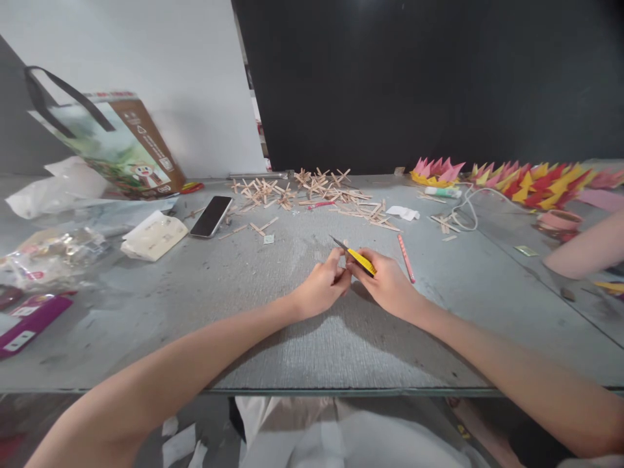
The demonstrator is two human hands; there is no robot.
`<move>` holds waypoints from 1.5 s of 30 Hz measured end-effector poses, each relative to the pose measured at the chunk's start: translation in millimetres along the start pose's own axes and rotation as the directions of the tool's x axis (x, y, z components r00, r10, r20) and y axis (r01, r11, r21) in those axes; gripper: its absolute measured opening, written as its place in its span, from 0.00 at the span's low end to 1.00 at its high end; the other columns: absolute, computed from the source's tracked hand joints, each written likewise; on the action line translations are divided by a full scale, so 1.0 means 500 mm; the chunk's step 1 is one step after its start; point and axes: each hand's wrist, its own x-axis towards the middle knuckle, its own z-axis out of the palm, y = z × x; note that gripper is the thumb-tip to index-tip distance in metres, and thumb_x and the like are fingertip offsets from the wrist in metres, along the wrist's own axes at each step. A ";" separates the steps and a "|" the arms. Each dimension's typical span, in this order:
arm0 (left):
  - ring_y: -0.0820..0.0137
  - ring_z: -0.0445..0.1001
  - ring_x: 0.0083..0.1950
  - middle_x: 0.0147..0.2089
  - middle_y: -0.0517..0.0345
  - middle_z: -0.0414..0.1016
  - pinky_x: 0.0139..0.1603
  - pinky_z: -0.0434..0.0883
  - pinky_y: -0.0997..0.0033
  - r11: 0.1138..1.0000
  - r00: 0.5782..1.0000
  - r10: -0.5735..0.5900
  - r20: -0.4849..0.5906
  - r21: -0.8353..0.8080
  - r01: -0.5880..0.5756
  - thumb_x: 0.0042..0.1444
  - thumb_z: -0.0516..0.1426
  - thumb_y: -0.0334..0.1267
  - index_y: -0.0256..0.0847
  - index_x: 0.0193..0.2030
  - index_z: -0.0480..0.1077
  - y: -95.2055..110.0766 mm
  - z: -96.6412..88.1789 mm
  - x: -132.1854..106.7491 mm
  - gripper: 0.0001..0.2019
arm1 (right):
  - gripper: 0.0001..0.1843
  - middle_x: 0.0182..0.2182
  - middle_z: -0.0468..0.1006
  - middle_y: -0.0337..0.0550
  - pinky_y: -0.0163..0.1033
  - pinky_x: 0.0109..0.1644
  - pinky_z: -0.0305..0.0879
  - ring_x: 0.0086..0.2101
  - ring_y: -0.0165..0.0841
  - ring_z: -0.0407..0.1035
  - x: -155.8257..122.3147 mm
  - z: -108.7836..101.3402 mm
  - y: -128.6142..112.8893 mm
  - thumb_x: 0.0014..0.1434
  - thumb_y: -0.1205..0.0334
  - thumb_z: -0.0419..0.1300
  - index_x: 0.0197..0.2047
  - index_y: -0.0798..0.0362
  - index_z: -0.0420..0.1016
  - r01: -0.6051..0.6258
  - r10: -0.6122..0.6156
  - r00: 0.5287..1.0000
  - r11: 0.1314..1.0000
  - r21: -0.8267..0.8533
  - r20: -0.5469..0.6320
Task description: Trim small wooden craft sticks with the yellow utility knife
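Observation:
A yellow and black utility knife (pixel 361 260) is gripped in my right hand (pixel 389 283), its blade pointing up and to the left. Close against it, my left hand (pixel 322 283) is closed with the fingers curled. What the left fingers pinch, if anything, is too small and hidden to make out. Both hands meet over the middle of the grey table (pixel 292 354). Beyond them lies a heap of thin wooden sticks (pixel 319 187), several of them crossed over one another. A pink patterned stick-like item (pixel 406 259) lies just right of my right hand.
On the left are a phone (pixel 211 217), a tissue pack (pixel 155 236), a paper bag (pixel 131 146) and a purple box (pixel 36 323). Red, yellow and pink folded paper pieces (pixel 541 182) line the right back, near a white cable (pixel 470 211). Another person's arm (pixel 587 244) reaches in at right.

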 end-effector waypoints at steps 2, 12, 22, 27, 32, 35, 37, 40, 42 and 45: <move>0.73 0.69 0.24 0.26 0.67 0.73 0.33 0.64 0.72 1.000 1.000 0.012 -0.016 -0.017 -0.012 0.68 0.51 0.37 0.40 0.61 0.59 -0.004 -0.002 0.004 0.16 | 0.16 0.34 0.79 0.42 0.42 0.41 0.64 0.34 0.38 0.71 -0.001 -0.003 -0.003 0.72 0.45 0.58 0.43 0.49 0.75 -0.002 0.002 1.000 1.000 -0.001 -0.020; 0.75 0.65 0.25 0.29 0.65 0.75 0.32 0.64 0.72 0.944 0.973 -0.067 -0.219 -0.330 -0.009 0.72 0.52 0.47 0.44 0.58 0.54 -0.008 -0.010 0.013 0.15 | 0.23 0.32 0.74 0.38 0.44 0.39 0.64 0.29 0.38 0.67 -0.001 -0.050 -0.014 0.70 0.41 0.59 0.60 0.45 0.66 -0.034 0.038 0.987 0.999 0.029 -0.154; 0.76 0.65 0.24 0.29 0.64 0.75 0.30 0.61 0.73 0.930 0.940 -0.070 -0.335 -0.364 -0.060 0.71 0.54 0.51 0.46 0.49 0.52 -0.015 -0.013 0.018 0.15 | 0.17 0.23 0.69 0.34 0.40 0.32 0.57 0.23 0.33 0.62 -0.012 -0.055 -0.010 0.75 0.45 0.52 0.57 0.44 0.72 0.096 -0.103 0.994 0.975 -0.198 -0.027; 0.77 0.64 0.23 0.29 0.63 0.76 0.29 0.61 0.73 0.937 0.931 -0.072 -0.357 -0.344 -0.059 0.72 0.54 0.49 0.45 0.51 0.53 -0.010 -0.015 0.016 0.15 | 0.16 0.24 0.70 0.34 0.39 0.33 0.58 0.24 0.33 0.63 -0.013 -0.054 -0.007 0.75 0.48 0.53 0.58 0.44 0.72 0.111 -0.115 0.993 0.974 -0.196 -0.008; 0.77 0.63 0.23 0.29 0.63 0.76 0.28 0.61 0.73 0.941 0.932 -0.053 -0.357 -0.330 -0.073 0.73 0.53 0.49 0.45 0.54 0.53 -0.013 -0.015 0.015 0.15 | 0.15 0.24 0.68 0.34 0.39 0.32 0.58 0.23 0.33 0.62 -0.015 -0.055 -0.008 0.75 0.48 0.52 0.58 0.45 0.71 0.124 -0.124 0.992 0.971 -0.202 0.013; 0.77 0.64 0.23 0.29 0.63 0.76 0.29 0.62 0.73 0.946 0.932 -0.051 -0.360 -0.315 -0.070 0.73 0.53 0.49 0.44 0.56 0.54 -0.016 -0.017 0.015 0.15 | 0.15 0.24 0.69 0.34 0.39 0.32 0.58 0.23 0.33 0.62 -0.016 -0.055 -0.009 0.76 0.49 0.51 0.58 0.45 0.71 0.133 -0.130 0.991 0.969 -0.210 0.027; 0.76 0.65 0.24 0.30 0.63 0.77 0.30 0.63 0.73 0.958 0.929 -0.043 -0.367 -0.278 -0.066 0.73 0.53 0.48 0.44 0.58 0.54 -0.019 -0.018 0.015 0.16 | 0.15 0.24 0.70 0.34 0.39 0.32 0.59 0.23 0.33 0.63 -0.016 -0.054 -0.009 0.76 0.49 0.51 0.57 0.46 0.71 0.130 -0.126 0.992 0.967 -0.221 0.032; 0.76 0.66 0.24 0.30 0.63 0.78 0.31 0.65 0.73 0.981 0.929 -0.009 -0.371 -0.182 -0.063 0.73 0.53 0.47 0.43 0.59 0.54 -0.022 -0.020 0.014 0.16 | 0.16 0.25 0.73 0.35 0.38 0.32 0.59 0.23 0.33 0.65 -0.017 -0.054 -0.009 0.76 0.49 0.50 0.58 0.45 0.71 0.122 -0.117 0.993 0.959 -0.256 0.035; 0.76 0.67 0.24 0.31 0.63 0.79 0.30 0.66 0.74 0.988 0.930 0.005 -0.367 -0.144 -0.062 0.73 0.52 0.47 0.43 0.59 0.55 -0.022 -0.020 0.014 0.16 | 0.18 0.26 0.74 0.36 0.38 0.31 0.59 0.23 0.32 0.66 -0.017 -0.055 -0.009 0.76 0.49 0.50 0.62 0.46 0.70 0.137 -0.129 0.991 0.950 -0.280 0.045; 0.76 0.68 0.24 0.33 0.61 0.80 0.29 0.67 0.74 0.991 0.929 0.017 -0.369 -0.115 -0.064 0.73 0.52 0.48 0.43 0.59 0.55 -0.022 -0.021 0.013 0.16 | 0.23 0.27 0.78 0.36 0.36 0.31 0.60 0.22 0.32 0.67 -0.017 -0.057 -0.010 0.76 0.52 0.48 0.70 0.45 0.65 0.187 -0.174 0.982 0.927 -0.325 0.069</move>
